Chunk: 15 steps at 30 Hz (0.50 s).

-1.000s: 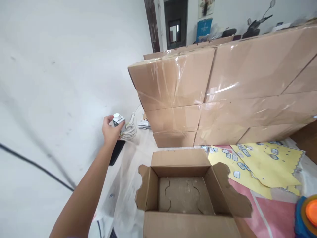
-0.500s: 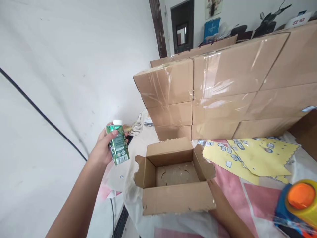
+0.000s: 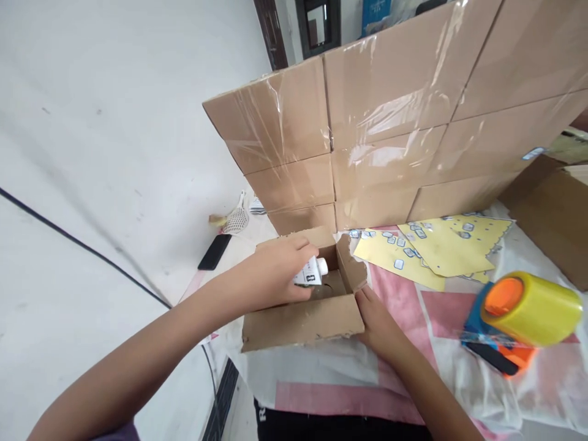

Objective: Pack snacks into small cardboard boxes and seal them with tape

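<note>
Since the earlier frame, the left hand (image 3: 275, 269) has brought the screw-cap drink carton (image 3: 310, 274) rightward to the open cardboard box (image 3: 303, 324) and turned it from upright onto its side.

At the tabletop's left edge, beside the white wall (image 3: 114, 122), lie a flat black slab (image 3: 215, 252), rounded at the corners, and a white perforated ladle (image 3: 236, 222).

Left fingers are curled around the drink carton, which is at the mouth of the cardboard box. Its visible face is smooth and pale with dark print; its long axis runs left to right, white cap toward the box's right wall, with a gap between. The box is matt brown with ragged flap edges.

Right hand (image 3: 379, 324) touches the box's right near corner; its fingertips are hidden, so their spread cannot be told.

Film-wrapped cartons (image 3: 376, 122) stand along the tabletop's far edge. Further right lie scallop-edged yellow paper sheets (image 3: 454, 251), then a tape dispenser (image 3: 500, 355) with a glossy yellow roll. Pink-and-white cloth (image 3: 407, 294), creased, shows between box and dispenser.
</note>
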### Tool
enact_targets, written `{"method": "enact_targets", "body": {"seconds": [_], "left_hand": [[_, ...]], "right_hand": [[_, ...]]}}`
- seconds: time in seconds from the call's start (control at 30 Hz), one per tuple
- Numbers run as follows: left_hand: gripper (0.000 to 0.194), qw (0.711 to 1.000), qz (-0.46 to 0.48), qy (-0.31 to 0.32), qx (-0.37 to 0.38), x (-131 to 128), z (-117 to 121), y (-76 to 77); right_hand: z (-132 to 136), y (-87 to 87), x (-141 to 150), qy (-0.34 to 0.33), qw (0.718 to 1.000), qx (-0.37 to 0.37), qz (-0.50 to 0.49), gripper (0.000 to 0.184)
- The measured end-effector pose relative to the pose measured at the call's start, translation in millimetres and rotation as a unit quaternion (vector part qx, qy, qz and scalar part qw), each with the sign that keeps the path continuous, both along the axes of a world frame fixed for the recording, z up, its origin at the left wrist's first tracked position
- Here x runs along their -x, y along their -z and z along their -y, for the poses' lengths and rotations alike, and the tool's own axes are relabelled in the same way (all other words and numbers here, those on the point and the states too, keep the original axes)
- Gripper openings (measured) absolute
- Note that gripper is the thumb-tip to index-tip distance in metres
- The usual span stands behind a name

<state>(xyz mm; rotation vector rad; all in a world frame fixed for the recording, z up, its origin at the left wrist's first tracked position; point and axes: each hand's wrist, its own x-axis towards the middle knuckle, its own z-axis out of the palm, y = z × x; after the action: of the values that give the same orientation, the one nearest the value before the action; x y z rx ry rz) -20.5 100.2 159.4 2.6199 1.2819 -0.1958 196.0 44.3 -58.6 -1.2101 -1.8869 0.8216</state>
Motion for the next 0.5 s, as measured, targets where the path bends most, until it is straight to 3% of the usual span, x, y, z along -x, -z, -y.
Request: {"method": "enact_targets", "body": {"seconds": [0.13,0.33,0.5], "left_hand": [[0.062,0.998,-0.045,0.025,0.048,-11,-21,33.2],[0.033,0.987,-0.114,0.070,0.088,-14,-35,85.3],[0.031,0.983,-0.148,0.054,0.093,-14,-36,108.1]], "right_hand": [[1,1.0,0,-0.014,1.000,0.007,0.002,0.053],[0,-0.9,0,-0.014,0.999,0.019,0.026,0.062],[-1,1.6,0,-0.019,0.999,0.015,0.026,0.072]]}}
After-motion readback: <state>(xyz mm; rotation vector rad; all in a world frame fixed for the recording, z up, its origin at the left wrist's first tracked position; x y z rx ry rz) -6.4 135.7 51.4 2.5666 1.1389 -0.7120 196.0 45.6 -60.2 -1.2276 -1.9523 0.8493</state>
